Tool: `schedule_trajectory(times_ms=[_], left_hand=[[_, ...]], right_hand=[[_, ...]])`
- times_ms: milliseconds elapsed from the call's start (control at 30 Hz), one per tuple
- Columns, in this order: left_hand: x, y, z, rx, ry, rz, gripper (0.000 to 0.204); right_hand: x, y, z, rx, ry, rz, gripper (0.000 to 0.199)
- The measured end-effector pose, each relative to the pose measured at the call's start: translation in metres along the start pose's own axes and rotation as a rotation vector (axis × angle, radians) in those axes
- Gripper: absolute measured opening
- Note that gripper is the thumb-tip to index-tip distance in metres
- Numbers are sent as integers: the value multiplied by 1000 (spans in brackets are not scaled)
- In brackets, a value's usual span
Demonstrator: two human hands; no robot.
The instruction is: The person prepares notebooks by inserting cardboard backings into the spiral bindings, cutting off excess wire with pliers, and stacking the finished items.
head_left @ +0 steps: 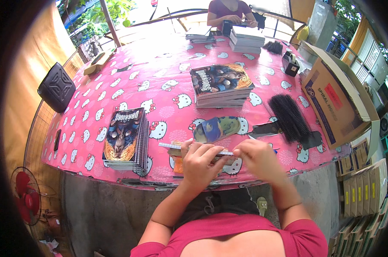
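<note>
My left hand (202,162) is closed around a thin notebook (170,146), seen edge-on with its perforated side up. At the right end of that edge, my right hand (256,156) is closed in a pinch; what sits in its fingertips is too small to make out. Just beyond my hands lies a blue and yellow patterned cloth or pouch (217,129). To the left stands a stack of spiral-bound notebooks (125,135) with a dark animal cover. Farther off is a taller stack of notebooks (223,83) with similar covers. A bundle of black spiral coils (288,118) lies to the right.
A pink patterned cloth (164,109) covers the table. An open cardboard box (337,100) stands at the right edge, near a tape dispenser (290,64). Across the table, a person (230,13) works beside more stacks (246,40). A red fan (27,195) stands lower left.
</note>
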State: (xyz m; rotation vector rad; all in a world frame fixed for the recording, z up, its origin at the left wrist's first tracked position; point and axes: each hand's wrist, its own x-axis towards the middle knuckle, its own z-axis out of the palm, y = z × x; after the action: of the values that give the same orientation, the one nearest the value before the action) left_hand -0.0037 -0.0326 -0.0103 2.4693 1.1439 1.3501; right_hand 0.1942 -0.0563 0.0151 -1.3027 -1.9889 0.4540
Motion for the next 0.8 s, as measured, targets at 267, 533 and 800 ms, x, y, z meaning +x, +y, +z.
schedule_trajectory(times_ms=[267, 533, 800], left_hand=[[3, 3, 3, -68, 66, 19, 28], [4, -2, 3, -53, 50, 48, 29], [6, -5, 0, -123, -23, -57, 31]], right_hand=[[60, 140, 59, -512, -218, -235, 43], [4, 123, 12, 772, 53, 158, 42], [0, 93, 7, 679, 56, 71, 33]])
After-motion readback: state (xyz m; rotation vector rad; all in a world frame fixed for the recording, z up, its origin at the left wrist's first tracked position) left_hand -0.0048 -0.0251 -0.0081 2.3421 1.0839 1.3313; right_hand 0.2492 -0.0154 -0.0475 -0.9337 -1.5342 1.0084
